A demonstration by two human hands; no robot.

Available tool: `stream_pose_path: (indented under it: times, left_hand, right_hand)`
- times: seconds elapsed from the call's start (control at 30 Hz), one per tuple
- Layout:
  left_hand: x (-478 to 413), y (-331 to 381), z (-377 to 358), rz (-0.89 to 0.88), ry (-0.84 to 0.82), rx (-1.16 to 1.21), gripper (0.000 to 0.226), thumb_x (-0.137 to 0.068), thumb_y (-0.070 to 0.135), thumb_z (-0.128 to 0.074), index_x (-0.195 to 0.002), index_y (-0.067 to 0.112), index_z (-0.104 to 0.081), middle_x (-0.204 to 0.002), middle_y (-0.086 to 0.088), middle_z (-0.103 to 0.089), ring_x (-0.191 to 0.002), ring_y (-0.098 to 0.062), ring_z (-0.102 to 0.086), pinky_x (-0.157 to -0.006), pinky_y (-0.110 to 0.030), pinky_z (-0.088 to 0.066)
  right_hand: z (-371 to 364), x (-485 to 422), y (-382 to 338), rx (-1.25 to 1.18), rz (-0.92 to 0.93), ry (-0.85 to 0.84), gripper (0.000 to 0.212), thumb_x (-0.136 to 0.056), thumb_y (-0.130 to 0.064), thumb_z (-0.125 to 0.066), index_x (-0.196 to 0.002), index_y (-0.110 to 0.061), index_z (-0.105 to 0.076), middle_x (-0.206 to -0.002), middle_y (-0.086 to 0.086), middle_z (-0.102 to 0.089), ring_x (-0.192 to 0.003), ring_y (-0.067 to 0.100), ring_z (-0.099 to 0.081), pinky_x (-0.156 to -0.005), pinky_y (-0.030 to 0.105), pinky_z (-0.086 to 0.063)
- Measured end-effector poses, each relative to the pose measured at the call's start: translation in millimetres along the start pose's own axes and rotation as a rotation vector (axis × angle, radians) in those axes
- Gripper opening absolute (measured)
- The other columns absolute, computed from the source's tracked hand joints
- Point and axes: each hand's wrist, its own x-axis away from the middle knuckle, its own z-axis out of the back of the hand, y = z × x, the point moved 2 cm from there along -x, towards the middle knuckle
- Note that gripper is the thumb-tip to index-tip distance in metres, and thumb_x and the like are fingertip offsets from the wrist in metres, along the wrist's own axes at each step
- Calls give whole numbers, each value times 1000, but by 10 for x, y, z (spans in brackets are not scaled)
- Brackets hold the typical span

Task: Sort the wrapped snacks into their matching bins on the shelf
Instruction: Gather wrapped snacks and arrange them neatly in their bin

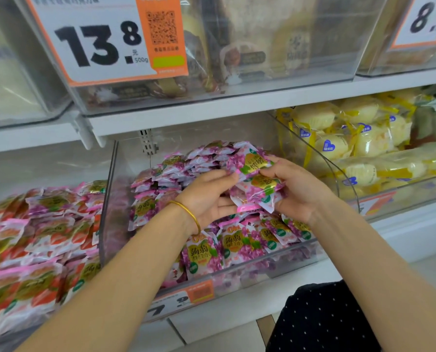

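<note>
Purple grape-print plastic snack packets (256,189), likely two, are hanging over the clear plastic bin (109,207) toward its rear edge. Left hand (206,196) and right hand (296,191) are each pinching an end, with the matching pile lying straight below.

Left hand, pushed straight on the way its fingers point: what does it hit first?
The purple packets the left hand pinches, then likely the right hand gripping them opposite; depth unclear.

Clear bin (109,199) heaped with purple packets (237,243), above the heap left hand (206,196) and right hand (298,191) pinching a held bunch (256,180) of the same packets, gold bangle (189,212) on the left wrist, red-and-pink packets (34,237) left of the bin, yellow packets (351,143) right of it, 13.8 price tag (97,44) above it, fronting blurred, possibly brown, wrappers.
</note>
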Motion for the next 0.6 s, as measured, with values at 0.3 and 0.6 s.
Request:
stream_pose_path:
  times: [0.3, 0.6]
  left_hand:
    - [-81, 48, 151, -405, 308, -541, 16, -89, 5, -59, -87, 20, -54, -85, 4, -52, -94, -20, -51, -87, -36, -47]
    - [-74, -48, 172, -345, 181, -1245, 49, -85, -15, -39, -107, 17, -71, -126, -4, -61, -118, -23, -54, -98, -38, -46]
  right_hand:
    - [170, 5, -31, -6, 40, 202, 21, -86, 5, -46, -91, -12, -57, -73, 9, -64, -54, 20, -63, -56, 33, -53]
    - [233, 21, -44, 7, 102, 321, 19, -84, 5, -51, -91, -12, -54, -58, 5, -65, -48, 20, -63, -55, 35, -53]
